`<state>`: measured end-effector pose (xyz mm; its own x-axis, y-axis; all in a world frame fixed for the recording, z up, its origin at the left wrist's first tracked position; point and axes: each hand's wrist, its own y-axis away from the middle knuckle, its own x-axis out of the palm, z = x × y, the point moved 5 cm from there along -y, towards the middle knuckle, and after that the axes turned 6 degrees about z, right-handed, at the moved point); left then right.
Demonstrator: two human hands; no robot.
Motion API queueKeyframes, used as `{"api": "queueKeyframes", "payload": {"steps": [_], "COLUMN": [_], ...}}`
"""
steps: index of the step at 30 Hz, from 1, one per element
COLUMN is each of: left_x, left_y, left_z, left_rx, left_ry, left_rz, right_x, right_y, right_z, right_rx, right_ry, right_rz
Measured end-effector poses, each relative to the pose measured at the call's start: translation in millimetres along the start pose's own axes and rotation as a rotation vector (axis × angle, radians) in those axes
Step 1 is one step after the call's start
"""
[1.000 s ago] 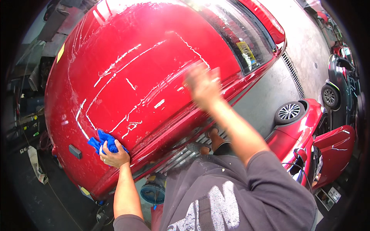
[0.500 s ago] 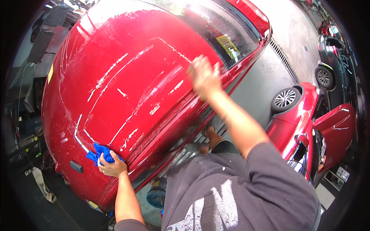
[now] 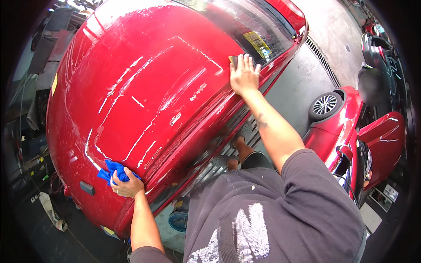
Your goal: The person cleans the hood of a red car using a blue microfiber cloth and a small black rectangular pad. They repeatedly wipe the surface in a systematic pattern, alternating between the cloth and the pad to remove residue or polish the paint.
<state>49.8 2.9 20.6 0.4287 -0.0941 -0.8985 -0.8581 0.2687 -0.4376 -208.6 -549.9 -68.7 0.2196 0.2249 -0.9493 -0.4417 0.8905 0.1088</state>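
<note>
A wet, glossy red car panel [image 3: 131, 61] fills the left and middle of the view, streaked with white reflections. My left hand [image 3: 127, 183] grips a bunched blue cloth [image 3: 116, 170] against its near left part. Farther up, by the windscreen's lower corner, my right hand [image 3: 245, 75] lies on the panel's edge with its fingers over a small dark and tan pad [image 3: 233, 61]. Most of the pad is hidden under the fingers. A grey rectangular block [image 3: 87, 187] rests on the panel left of the cloth.
The windscreen [image 3: 245, 26] carries a yellow sticker [image 3: 258, 44]. Another red car [image 3: 326, 138] with an open door [image 3: 383, 133] stands on the right. A floor drain grate [image 3: 322, 61] runs beyond my right hand. Below, a dark bucket [image 3: 179, 215] stands beside my legs.
My right hand, blurred earlier, has moved right toward the windscreen corner and now shows sharply, with the pad visible at its fingertips. My left hand stays on the blue cloth.
</note>
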Motion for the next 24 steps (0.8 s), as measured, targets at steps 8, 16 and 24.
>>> {"api": "queueKeyframes", "payload": {"steps": [8, 16, 24], "left_x": [-3.2, -6.0, 1.2], "left_y": [2.2, 4.9, 5.7], "left_z": [12.2, 11.9, 21.3], "left_rx": [-0.021, 0.033, 0.015], "left_ry": [-0.001, -0.031, -0.008], "left_rz": [0.032, -0.008, 0.003], "right_x": [2.4, 17.9, 1.6], "right_y": [15.0, -0.7, -69.0], "right_z": [22.6, -0.9, 30.7], "right_rx": [-0.164, -0.165, -0.370], "right_ry": [0.096, -0.068, 0.085], "right_rz": [-0.028, -0.036, -0.059]}}
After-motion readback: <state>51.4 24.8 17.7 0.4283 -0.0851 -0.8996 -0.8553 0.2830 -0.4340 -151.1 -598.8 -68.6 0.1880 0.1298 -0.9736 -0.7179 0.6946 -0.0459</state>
